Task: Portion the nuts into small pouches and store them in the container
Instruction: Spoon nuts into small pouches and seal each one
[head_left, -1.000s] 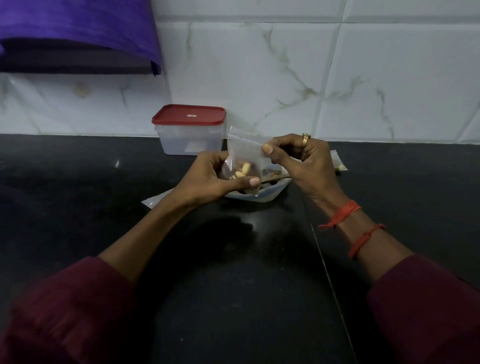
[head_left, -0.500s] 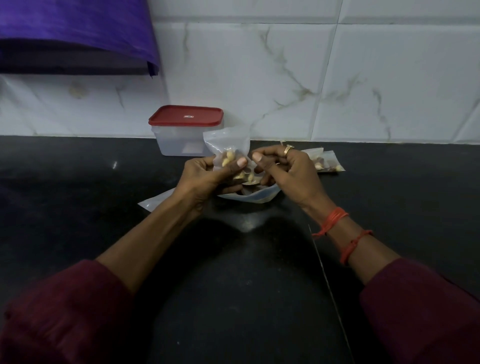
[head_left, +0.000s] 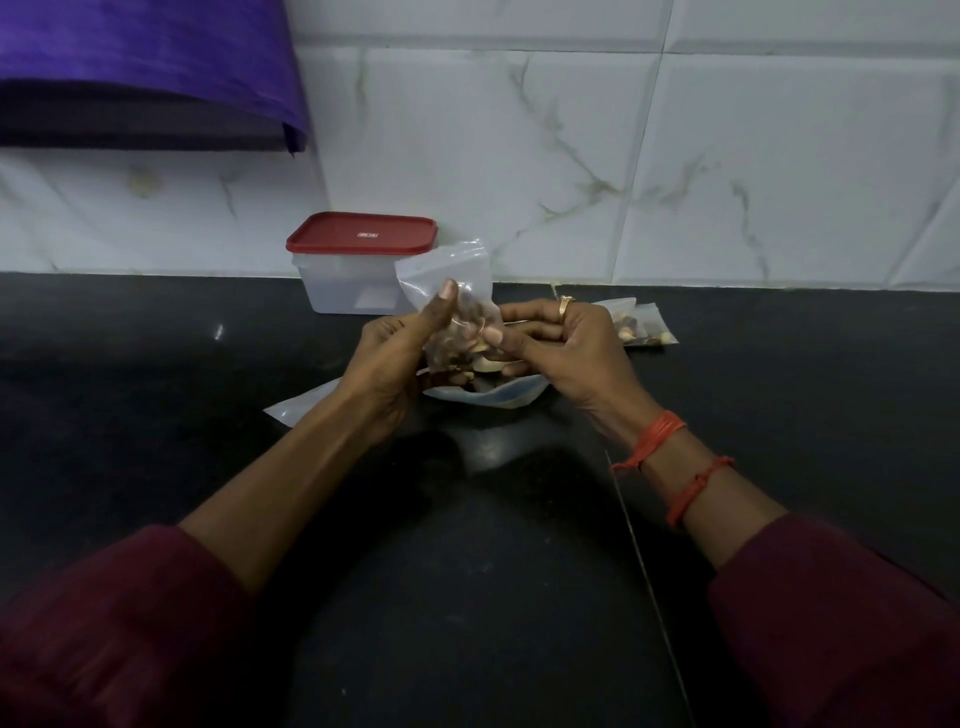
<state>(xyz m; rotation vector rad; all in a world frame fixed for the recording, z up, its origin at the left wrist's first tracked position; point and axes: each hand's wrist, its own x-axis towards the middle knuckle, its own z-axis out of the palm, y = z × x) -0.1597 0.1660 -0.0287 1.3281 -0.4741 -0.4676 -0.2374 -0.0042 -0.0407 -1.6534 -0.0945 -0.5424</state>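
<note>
**Pouch Tilts Left as Filling Nears Its End**

Both hands have dropped closer to the counter since a second ago, and the small pouch (head_left: 451, 291) has swung from upright between them to leaning over the left hand (head_left: 395, 358). That hand pinches the pouch between thumb and fingers, its open mouth pointing up and away toward the container (head_left: 358, 270), its long axis tilted left. The right hand (head_left: 558, 348) is curled shut just beside it, thumb touching the pouch's lower edge; what it grips I cannot tell. Nuts (head_left: 457, 338) show through the plastic. Below lies the large bag (head_left: 493, 400) on the counter (head_left: 208, 415). By count: one pouch in hand, at least one filled pouch (head_left: 644, 330) to the right, one closed container. Sealing likely comes next.
</note>
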